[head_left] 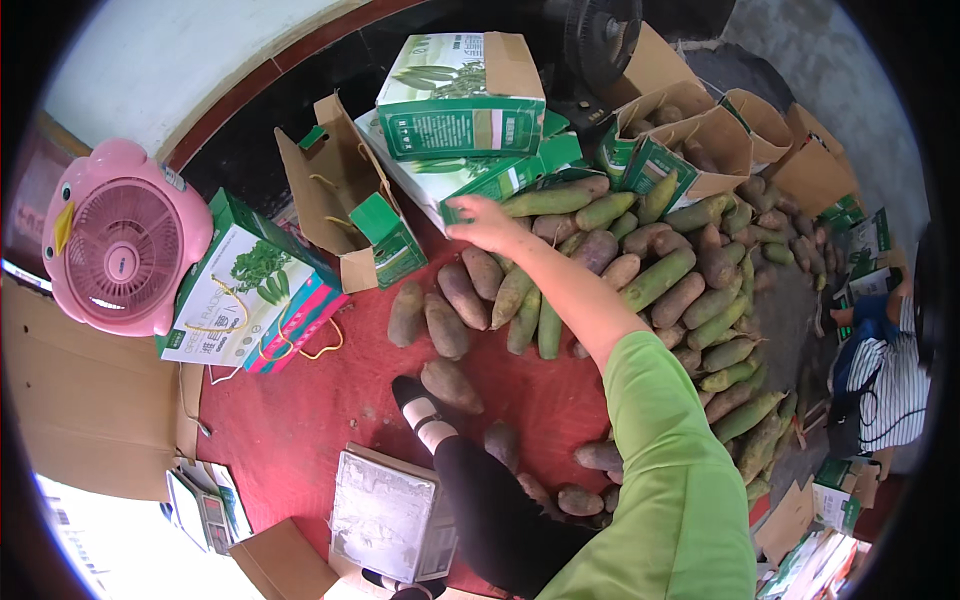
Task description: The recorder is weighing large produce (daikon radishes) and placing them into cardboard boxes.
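My right hand [483, 222] reaches out to the far side, its bare forearm coming from a light green sleeve. Its fingers are closed on the near corner of a flat-lying green-and-white cardboard box [410, 165]. A second box [430, 105] of the same print rests on top of it. Just right of the hand, long green radishes [545, 203] lie heaped with brownish-purple tubers [460, 292]. To its left stands an opened carton [345, 185] with its flaps up and cord handles inside. My left hand is not in view.
A pink animal-shaped fan [125, 240] stands at far left beside a printed gift box [245, 290]. Filled cartons [700, 150] and a black fan [600, 40] are at the back. A platform scale [385, 510] sits near my leg. Another person [885, 375] is at far right.
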A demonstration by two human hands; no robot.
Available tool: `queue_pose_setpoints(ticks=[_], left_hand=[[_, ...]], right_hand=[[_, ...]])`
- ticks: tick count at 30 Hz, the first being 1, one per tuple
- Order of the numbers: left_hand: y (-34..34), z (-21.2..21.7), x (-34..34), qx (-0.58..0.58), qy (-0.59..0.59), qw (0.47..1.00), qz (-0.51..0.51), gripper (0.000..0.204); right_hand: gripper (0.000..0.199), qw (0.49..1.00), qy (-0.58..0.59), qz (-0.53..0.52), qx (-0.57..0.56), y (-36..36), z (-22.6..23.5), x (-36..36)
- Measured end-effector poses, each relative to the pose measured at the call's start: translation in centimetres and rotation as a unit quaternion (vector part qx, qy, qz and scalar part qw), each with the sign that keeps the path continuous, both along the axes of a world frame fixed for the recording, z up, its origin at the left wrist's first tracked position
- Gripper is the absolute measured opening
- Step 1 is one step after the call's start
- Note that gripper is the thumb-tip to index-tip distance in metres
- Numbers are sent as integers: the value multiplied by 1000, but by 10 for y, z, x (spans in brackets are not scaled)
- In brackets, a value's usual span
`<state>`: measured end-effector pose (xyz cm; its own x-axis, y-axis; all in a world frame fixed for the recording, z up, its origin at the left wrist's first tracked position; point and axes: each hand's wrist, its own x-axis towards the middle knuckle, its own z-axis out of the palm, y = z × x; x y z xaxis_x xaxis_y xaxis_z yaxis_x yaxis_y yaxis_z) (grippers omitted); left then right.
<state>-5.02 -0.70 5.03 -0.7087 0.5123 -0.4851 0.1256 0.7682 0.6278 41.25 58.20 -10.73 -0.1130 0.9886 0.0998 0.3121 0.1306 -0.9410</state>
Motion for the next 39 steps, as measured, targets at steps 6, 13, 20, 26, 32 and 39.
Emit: queue_pose_setpoints(ticks=[6, 13, 20, 26, 32, 39], left_hand=[[-2, -4, 7, 13, 1, 1000, 11, 36], [-5, -14, 12, 31, -3, 999, 21, 35], [-8, -23, 14, 53, -8, 998, 23, 34], [-17, -26, 12, 73, -12, 997, 22, 33], [-21, -24, 4, 101, -16, 995, 1, 32], [-27, -13, -6, 132, -16, 991, -29, 31]], right_hand=[[35, 878, -32, -446, 168, 28, 23, 66], [39, 885, 370, -280, -40, 46, 67, 92], [13, 892, 348, -268, -109, 47, 75, 74], [16, 925, 321, -190, -79, -36, 102, 39], [14, 937, 274, -200, -89, -152, 115, 57], [18, 881, 393, -188, -182, -258, 107, 85]])
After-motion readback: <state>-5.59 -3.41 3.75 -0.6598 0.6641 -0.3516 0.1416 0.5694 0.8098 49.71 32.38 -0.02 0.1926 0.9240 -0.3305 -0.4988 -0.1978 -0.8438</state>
